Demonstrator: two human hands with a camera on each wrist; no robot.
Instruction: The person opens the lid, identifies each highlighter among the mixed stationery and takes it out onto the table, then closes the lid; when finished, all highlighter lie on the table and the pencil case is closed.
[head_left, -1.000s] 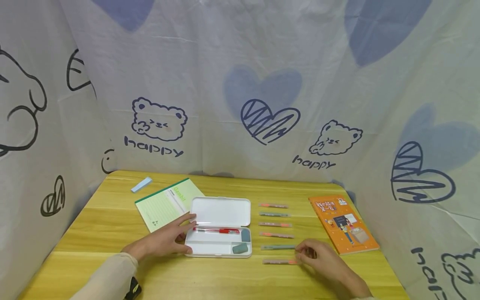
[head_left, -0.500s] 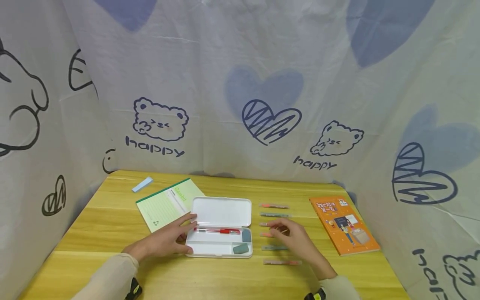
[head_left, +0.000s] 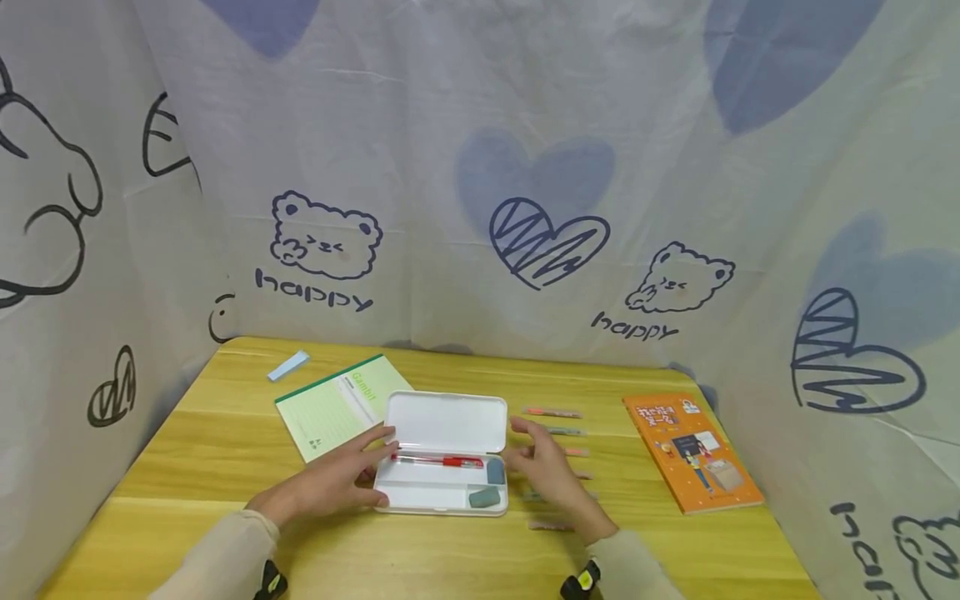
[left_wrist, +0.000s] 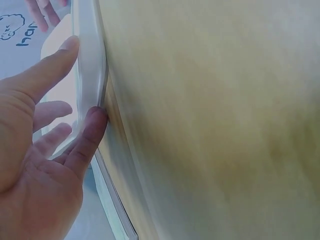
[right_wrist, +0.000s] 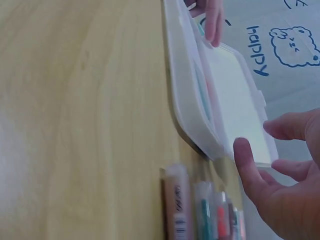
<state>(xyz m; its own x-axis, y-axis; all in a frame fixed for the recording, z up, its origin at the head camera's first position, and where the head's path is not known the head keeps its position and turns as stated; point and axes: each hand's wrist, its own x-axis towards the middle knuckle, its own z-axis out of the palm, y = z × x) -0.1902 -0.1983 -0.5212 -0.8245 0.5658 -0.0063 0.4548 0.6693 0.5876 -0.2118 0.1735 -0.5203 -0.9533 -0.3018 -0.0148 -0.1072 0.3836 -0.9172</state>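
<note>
A white pencil case [head_left: 448,421] lies on the table in the head view with its lid folded back. Inside are a red pen [head_left: 459,462] and two grey-green erasers [head_left: 484,497]. My left hand [head_left: 326,482] rests against the case's left side, thumb at the front corner and fingers near the hinge. At the opposite side, my right hand [head_left: 553,473] is spread by the case's right edge, holding nothing; whether it touches the case I cannot tell. Several slim pens [right_wrist: 179,205] in clear casings lie in a column under and beside the right hand, partly hidden.
Behind the left hand lies a green notebook [head_left: 330,417], partly under the case's lid. A light blue strip [head_left: 288,366] is at the back left. An orange book [head_left: 693,454] lies on the right of the wooden table [head_left: 420,558]. Printed curtains [head_left: 435,333] surround the table.
My right hand has moved left from the pens' right ends, across the column, to the pencil case's right side. The left hand has stayed at the case.
</note>
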